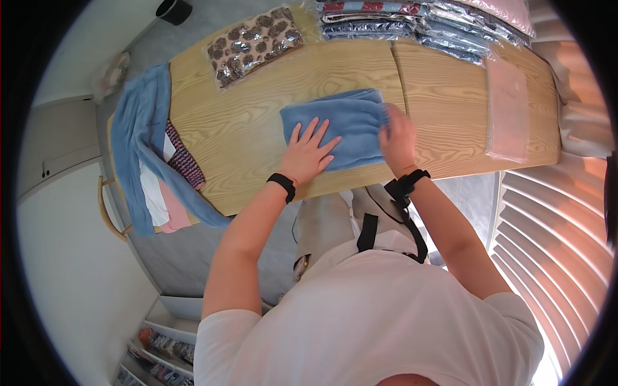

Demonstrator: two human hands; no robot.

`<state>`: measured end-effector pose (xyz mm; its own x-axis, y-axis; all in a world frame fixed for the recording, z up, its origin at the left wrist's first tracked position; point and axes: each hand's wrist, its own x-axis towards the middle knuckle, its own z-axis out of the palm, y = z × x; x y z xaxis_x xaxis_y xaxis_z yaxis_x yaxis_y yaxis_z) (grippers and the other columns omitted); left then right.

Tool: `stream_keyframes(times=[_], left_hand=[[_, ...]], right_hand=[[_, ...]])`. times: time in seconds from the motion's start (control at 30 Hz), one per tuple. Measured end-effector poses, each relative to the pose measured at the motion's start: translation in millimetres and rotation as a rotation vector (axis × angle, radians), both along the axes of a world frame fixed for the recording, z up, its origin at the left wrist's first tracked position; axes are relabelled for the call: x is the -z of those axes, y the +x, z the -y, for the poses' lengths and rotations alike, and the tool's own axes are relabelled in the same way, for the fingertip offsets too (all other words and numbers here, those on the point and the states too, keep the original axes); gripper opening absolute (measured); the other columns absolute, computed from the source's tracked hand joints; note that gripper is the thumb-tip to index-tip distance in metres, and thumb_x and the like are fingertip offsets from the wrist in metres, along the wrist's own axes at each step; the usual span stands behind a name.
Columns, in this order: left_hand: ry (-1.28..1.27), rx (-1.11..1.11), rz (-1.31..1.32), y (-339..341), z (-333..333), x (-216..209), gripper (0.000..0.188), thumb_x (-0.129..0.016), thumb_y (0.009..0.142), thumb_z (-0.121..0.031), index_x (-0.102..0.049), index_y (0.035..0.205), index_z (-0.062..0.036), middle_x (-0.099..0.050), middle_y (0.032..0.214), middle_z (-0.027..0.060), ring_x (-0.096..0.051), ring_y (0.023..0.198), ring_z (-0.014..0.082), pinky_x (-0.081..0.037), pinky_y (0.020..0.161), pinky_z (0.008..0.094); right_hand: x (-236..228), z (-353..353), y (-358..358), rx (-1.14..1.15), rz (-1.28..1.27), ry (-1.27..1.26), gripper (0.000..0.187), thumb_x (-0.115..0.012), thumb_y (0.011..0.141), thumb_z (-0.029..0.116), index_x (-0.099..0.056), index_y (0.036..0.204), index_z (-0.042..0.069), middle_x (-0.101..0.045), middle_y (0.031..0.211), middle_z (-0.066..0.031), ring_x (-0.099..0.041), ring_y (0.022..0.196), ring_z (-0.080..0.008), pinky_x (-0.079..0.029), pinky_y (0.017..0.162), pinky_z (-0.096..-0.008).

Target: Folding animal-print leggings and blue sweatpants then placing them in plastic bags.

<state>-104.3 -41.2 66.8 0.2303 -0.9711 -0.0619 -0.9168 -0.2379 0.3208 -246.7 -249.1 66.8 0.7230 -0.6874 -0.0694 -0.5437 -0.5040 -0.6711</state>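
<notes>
A folded blue fleece garment (351,122) lies on the wooden table in front of me, its right side puckered into gathers. My left hand (309,151) presses flat on its left part with the fingers spread. At the garment's right edge is my right hand (400,141), its thumb against the cloth. Its fingers are blurred by motion, so their grip on the edge is unclear. Both wrists wear black bands.
Loose clothes, including a long blue fleece piece (138,128), drape over the table's left end. A spotted fleece item in a clear bag (257,46) lies at the back. Stacked bagged garments (370,29) stand far right, near a flat clear bag (507,112).
</notes>
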Motion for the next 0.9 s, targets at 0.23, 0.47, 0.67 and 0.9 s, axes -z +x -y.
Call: stream_keyframes(times=[0.23,0.47,0.67,0.9], left_hand=[[0.062,0.031,-0.011,1.7,13.9,3.8,0.050,-0.058,0.082,-0.035,-0.049,0.131,-0.0303,-0.029,0.147,0.0091,-0.022,0.136,0.0317,-0.019,0.102,0.0656],[0.085,-0.007,-0.132,12.0,18.6,18.5,0.051,-0.058,0.081,-0.036,-0.049,0.131,-0.0318,-0.026,0.148,0.0073,-0.021,0.136,0.0326,-0.017,0.101,0.0668],[0.079,0.012,-0.146,9.7,29.9,17.3,0.052,-0.058,0.079,-0.035,-0.050,0.130,-0.0302,-0.027,0.148,0.0083,-0.021,0.136,0.0329,-0.016,0.102,0.0657],[0.154,-0.006,-0.049,8.9,17.7,19.3,0.054,-0.058,0.077,-0.036,-0.050,0.130,-0.0303,-0.025,0.149,0.0076,-0.020,0.137,0.0329,-0.015,0.104,0.0643]], right_hand=[[13.0,-7.8,7.2,-0.347,-0.248,-0.507,0.048,-0.061,0.080,0.032,-0.052,0.127,0.031,-0.032,0.145,-0.0064,-0.027,0.133,-0.0336,-0.031,0.103,-0.0494],[41.2,8.0,15.8,-0.362,-0.108,-0.354,0.045,-0.063,0.077,0.034,-0.057,0.122,0.029,-0.033,0.144,-0.0061,-0.025,0.133,-0.0378,-0.031,0.103,-0.0492],[34.7,15.6,10.9,-0.362,-0.138,-0.302,0.046,-0.064,0.076,0.033,-0.058,0.121,0.026,-0.035,0.142,-0.0081,-0.026,0.133,-0.0378,-0.031,0.104,-0.0497],[-2.1,104.2,-27.9,-0.348,0.081,-0.214,0.049,-0.063,0.081,0.022,-0.050,0.126,0.007,-0.047,0.131,-0.0175,-0.042,0.124,-0.0328,-0.038,0.100,-0.0430]])
